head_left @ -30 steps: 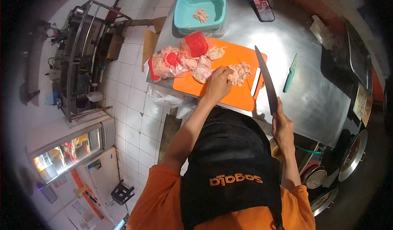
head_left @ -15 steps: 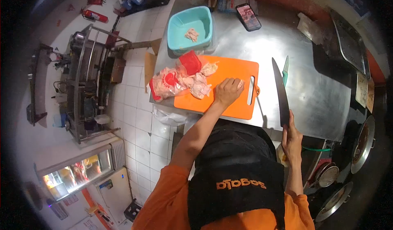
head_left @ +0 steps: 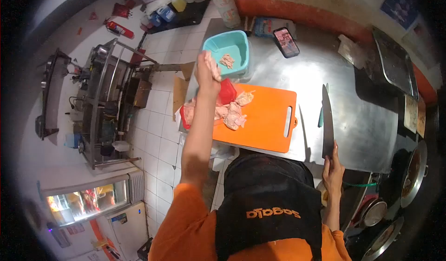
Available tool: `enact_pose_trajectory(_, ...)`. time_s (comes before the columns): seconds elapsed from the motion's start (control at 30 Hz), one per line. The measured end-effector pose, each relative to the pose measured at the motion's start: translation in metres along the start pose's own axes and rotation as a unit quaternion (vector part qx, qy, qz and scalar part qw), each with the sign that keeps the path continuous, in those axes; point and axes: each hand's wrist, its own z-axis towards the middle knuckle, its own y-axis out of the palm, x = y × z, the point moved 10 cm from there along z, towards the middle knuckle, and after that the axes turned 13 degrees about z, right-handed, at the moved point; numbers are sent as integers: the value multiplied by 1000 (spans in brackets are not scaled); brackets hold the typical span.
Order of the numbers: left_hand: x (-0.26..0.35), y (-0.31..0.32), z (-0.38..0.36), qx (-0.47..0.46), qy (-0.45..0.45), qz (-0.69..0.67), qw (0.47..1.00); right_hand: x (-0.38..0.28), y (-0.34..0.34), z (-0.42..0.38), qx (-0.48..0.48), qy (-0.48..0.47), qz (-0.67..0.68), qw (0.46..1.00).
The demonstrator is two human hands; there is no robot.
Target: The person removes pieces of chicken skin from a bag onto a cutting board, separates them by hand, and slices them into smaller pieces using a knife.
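My left hand (head_left: 207,75) is closed on a piece of raw chicken (head_left: 213,66) at the near left rim of the turquoise basin (head_left: 245,52). Small cut chicken pieces (head_left: 227,61) lie in the basin. In my right hand (head_left: 333,170) a large dark knife (head_left: 328,121) points away from me, right of the orange cutting board (head_left: 267,117). More raw chicken (head_left: 234,117) lies on the board's left part, beside a red and clear plastic bag (head_left: 226,92), partly hidden by my left forearm.
A green-handled knife (head_left: 321,117) lies on the steel table (head_left: 367,135) beyond the large blade. A phone (head_left: 285,42) lies near the back wall. Pans (head_left: 413,175) stand at the right, a metal rack (head_left: 100,103) at the left.
My left hand has moved from the board's right part to the basin with a chicken piece. My right hand still holds the knife. The view has shifted slightly.
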Motion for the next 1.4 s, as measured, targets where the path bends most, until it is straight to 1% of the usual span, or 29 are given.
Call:
enact_pose_trajectory(0.07, -19, 2, 58, -118, -86, 6, 989, 2, 4, 6, 5, -38, -7, 999)
enact_pose_trajectory(0.1, -9, 11, 64, -116, -78, 6, 990, -3, 5, 9, 12, -66, -21, 998)
enact_pose_trajectory(0.13, -18, 15, 66, -56, -143, -4, 988, -4, 7, 13, -9, -14, -11, 1000)
enact_pose_trajectory(0.17, -24, 14, 63, 4, -208, -15, 978, -11, 6, 16, -8, -20, -9, 1000)
enact_pose_trajectory(0.2, -25, 22, 62, -17, -249, -61, 967, -7, 9, 19, -29, 19, -10, 999)
enact_pose_trajectory(0.23, -20, 27, 66, -21, -243, -61, 968, -1, 13, 22, -49, 59, -11, 997)
enact_pose_trajectory(0.3, -14, 20, 74, 16, -196, 25, 980, 1, 16, 24, -41, 46, -5, 998)
enact_pose_trajectory(0.33, -16, 24, 79, 14, -195, 25, 980, 1, 16, 26, -37, 36, 0, 999)
enact_pose_trajectory(0.43, 3, 32, 93, -18, -51, 143, 988, -2, 23, 31, -55, 53, 4, 997)
enact_pose_trajectory(0.47, -1, 30, 94, -16, -54, 144, 988, -4, 24, 31, -57, 56, 3, 997)
enact_pose_trajectory(0.53, 29, 52, 76, -33, 66, 408, 910, -6, 32, 34, -86, 76, -7, 993)
enact_pose_trajectory(0.57, 29, 52, 74, -31, 64, 407, 911, -8, 34, 36, -89, 76, -9, 993)
enact_pose_trajectory(0.63, 32, 60, 75, -45, 97, 480, 870, -10, 44, 41, -115, 69, -25, 991)
enact_pose_trajectory(0.67, 33, 63, 77, -45, 99, 479, 871, -13, 49, 43, -115, 39, -24, 992)
enact_pose_trajectory(0.73, 35, 55, 83, 33, 74, 559, 825, -14, 57, 47, -134, 20, -23, 991)
enact_pose_trajectory(0.77, 33, 56, 91, 31, 75, 558, 826, -18, 62, 49, -153, 2, -21, 988)
enact_pose_trajectory(0.8, 26, 51, 107, 34, 90, 615, 783, -16, 64, 50, -182, 49, -33, 981)
enact_pose_trajectory(0.83, 20, 49, 121, 38, 104, 669, 735, -12, 65, 51, -182, 50, -32, 981)
enact_pose_trajectory(0.87, 13, 46, 131, 38, 103, 670, 734, -8, 71, 51, -198, 28, -69, 977)
enact_pose_trajectory(0.93, -11, 55, 136, -75, 68, 570, 815, 0, 78, 48, -218, 8, -104, 970)
enact_pose_trajectory(0.97, -12, 49, 136, -75, 67, 572, 814, 4, 80, 45, -222, 10, -109, 969)
enact_pose_trajectory(1.03, 40, 83, 94, -75, 333, 592, 730, 3, 82, 46, -224, 14, -112, 968)
enact_pose_trajectory(1.07, 47, 88, 84, -76, 331, 593, 730, 0, 82, 46, -224, 37, -101, 969)
enact_pose_trajectory(1.13, 40, 63, 90, -34, 117, 452, 884, 0, 81, 48, -227, 58, -91, 968)
enact_pose_trajectory(1.17, 44, 65, 87, -33, 117, 452, 884, 3, 82, 48, -232, 69, -98, 965)
enact_pose_trajectory(1.23, 47, 53, 87, 44, 87, 493, 864, 8, 82, 48, -235, 82, -104, 963)
enact_pose_trajectory(1.27, 47, 53, 85, 41, 86, 494, 864, 9, 81, 49, -227, 69, -96, 967)
enact_pose_trajectory(1.33, 37, 81, 68, -110, 151, 631, 753, 6, 77, 50, -219, 59, -88, 970)
enact_pose_trajectory(1.4, 21, 102, 17, -233, 216, 671, 670, 1, 74, 54, -217, 62, -132, 965)
